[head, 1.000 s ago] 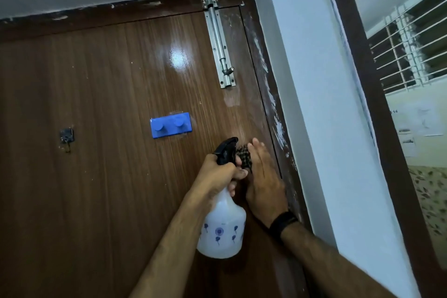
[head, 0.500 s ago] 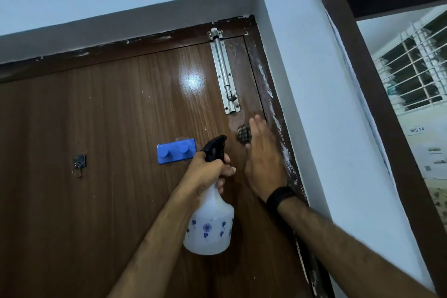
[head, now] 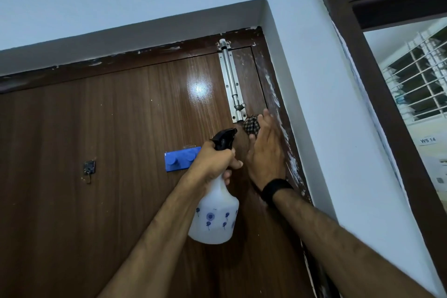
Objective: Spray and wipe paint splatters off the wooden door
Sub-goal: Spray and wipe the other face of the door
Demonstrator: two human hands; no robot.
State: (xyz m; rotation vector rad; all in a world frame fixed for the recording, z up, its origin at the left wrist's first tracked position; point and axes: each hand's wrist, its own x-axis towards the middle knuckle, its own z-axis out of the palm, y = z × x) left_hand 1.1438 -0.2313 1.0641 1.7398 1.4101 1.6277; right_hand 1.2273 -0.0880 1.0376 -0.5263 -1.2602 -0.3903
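Observation:
The brown wooden door (head: 108, 152) fills the left and middle of the view. White paint splatters (head: 287, 143) run down its right frame. My left hand (head: 212, 159) grips the neck of a white spray bottle (head: 214, 220) with blue flower prints and a black trigger head, its nozzle pointing up and right. My right hand (head: 267, 152) lies flat against the door near the frame, pressing a dark checked cloth (head: 251, 125) just below the lower end of the bolt. Most of the cloth is hidden under the palm.
A silver tower bolt (head: 232, 84) is fixed vertically at the door's top right. A blue two-peg hook strip (head: 180, 159) and a small black hook (head: 89, 169) sit on the door. The white wall (head: 338, 116) and a dark window frame (head: 377, 75) stand to the right.
My right hand has slid the cloth up the door, from beside the nozzle to just under the bolt. The left hand with the bottle has risen too. My view has tilted upward.

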